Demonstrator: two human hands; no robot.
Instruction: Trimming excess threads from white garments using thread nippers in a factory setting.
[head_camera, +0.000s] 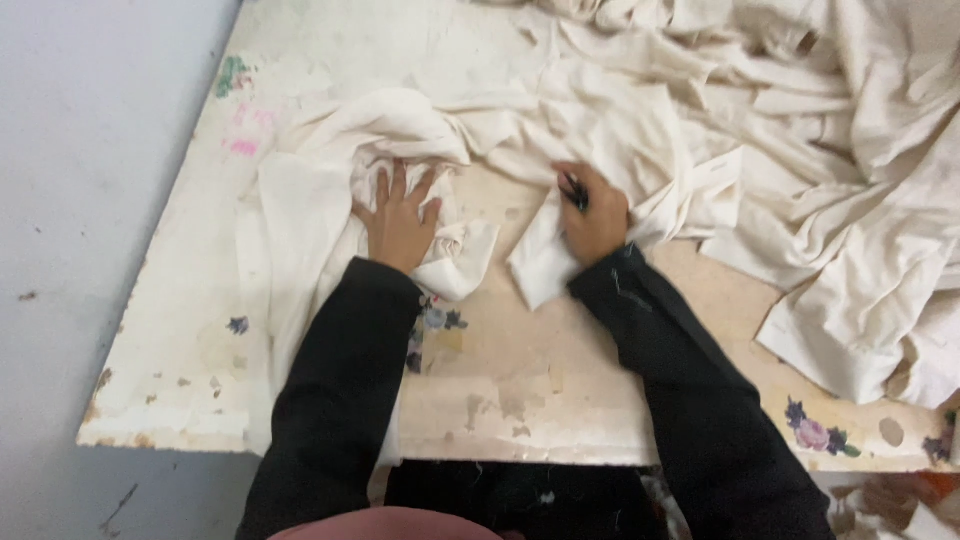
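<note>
Left hand (400, 222) lies flat, fingers spread, palm down on a bunched cream cotton cloth piece (330, 190) at the left part of the worn white-painted wooden counter (520, 370). Right hand (597, 218) is curled shut around a small dark tool (574, 190), thin and black, likely snips or a pen, cannot tell which; same hand also bears on a folded corner of cream fabric (545, 255) that hangs toward the counter's near edge. Both sleeves black.

Cloth in hand sits between the two hands and just left of them, rumpled, twisted into a knot-like swirl near the left wrist. Large heap of more cream fabric (820, 150) covers the right and far side of the counter, touching the worked piece along its upper edge. Small faded flower decals (812, 432) on the counter's bare part near the front. Grey floor (70, 200) to the left.

Judgement on doing it well: the step looks like flattening or trimming one piece. Left palm should hold the cloth down firm and pull slack away from the right hand, so the edge lies single-layer. Free the piece from the heap first, otherwise layers get caught. Keep the tool tip pointed away from the left fingers. Swirl by the wrist needs smoothing out.
</note>
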